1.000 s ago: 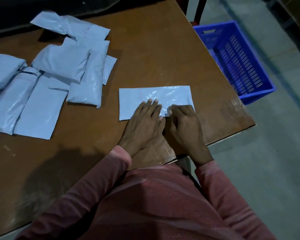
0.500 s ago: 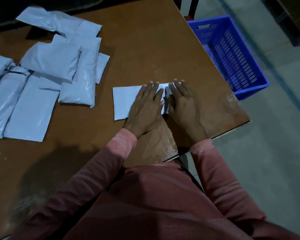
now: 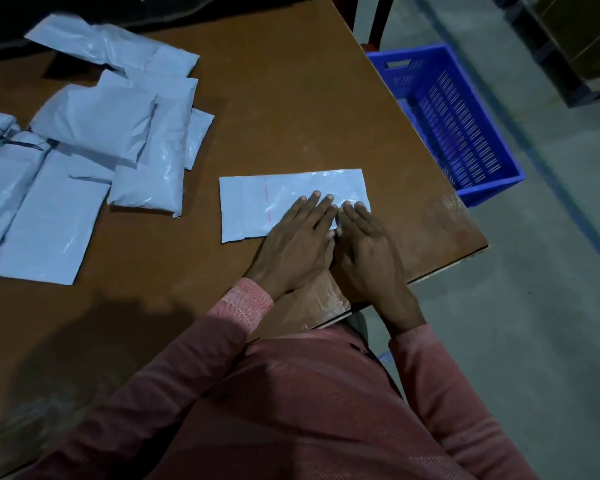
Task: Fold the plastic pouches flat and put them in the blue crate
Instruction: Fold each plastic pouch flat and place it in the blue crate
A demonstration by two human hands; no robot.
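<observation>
**Head view**

- One pouch [image 3: 278, 199] lies on the brown surface [image 3: 291, 98], near the corner closest to the person. A thin pink line crosses it toward its left end.
- The left hand [image 3: 297, 244] and right hand [image 3: 369, 251] lie side by side on the right half of the pouch. Palms are down and fingers are straight. Both hands press on the pouch and neither grips anything. The two hands touch or very nearly touch along their inner edges.
- A pile [image 3: 94, 123] of further pouches lies at the left of the surface, well apart from the hands. The pouches overlap, and several look puffed rather than flat.
- The crate [image 3: 490, 188] stands on the floor beyond the right edge of the surface.

**Task status (judgement)**

- The step in hand appears to be flattening or creasing the single pouch.
- That pouch has not yet been moved to the crate.
- No pouch shows in the visible part of the crate. Its near-left corner is hidden behind the surface edge, so this cannot be fully confirmed.
- The task is probably at an early stage, and the whole pile remains to be folded and moved.
</observation>
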